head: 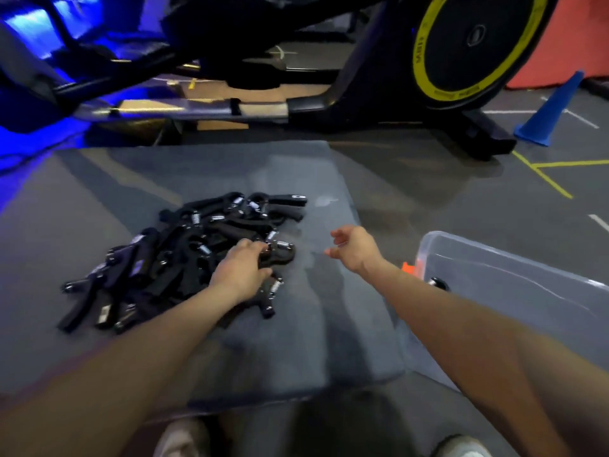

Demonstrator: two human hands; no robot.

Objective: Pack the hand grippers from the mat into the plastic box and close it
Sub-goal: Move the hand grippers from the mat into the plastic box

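Hand grippers: one tangled heap of black grippers with bright metal springs is seen left of centre on the mat; an exact count cannot be made, as they overlap, though well over a dozen are shown
Mat: one grey padded mat is spread across the middle of the frame, with its near edge low in the picture
Plastic box: one clear box is set on the floor at the right edge, just beside the mat, open at the top; an orange part and a small dark object are glimpsed at its near left corner, and what they are cannot be told
Left hand: the left hand is laid on the right side of the heap, its fingers curled down around one gripper
Right hand: the right hand is held over bare mat between heap and box, its fingers loosely spread and nothing gripped
Forearms: two bare forearms are stretched in from the lower corners, the right one crossing the box's left rim
Surroundings: one exercise machine with a yellow-ringed black wheel fills the top; one blue cone stands at the upper right, beside a red-orange shape
Floor: yellow and white lines are marked at the right; two shoes are seen at the bottom edge
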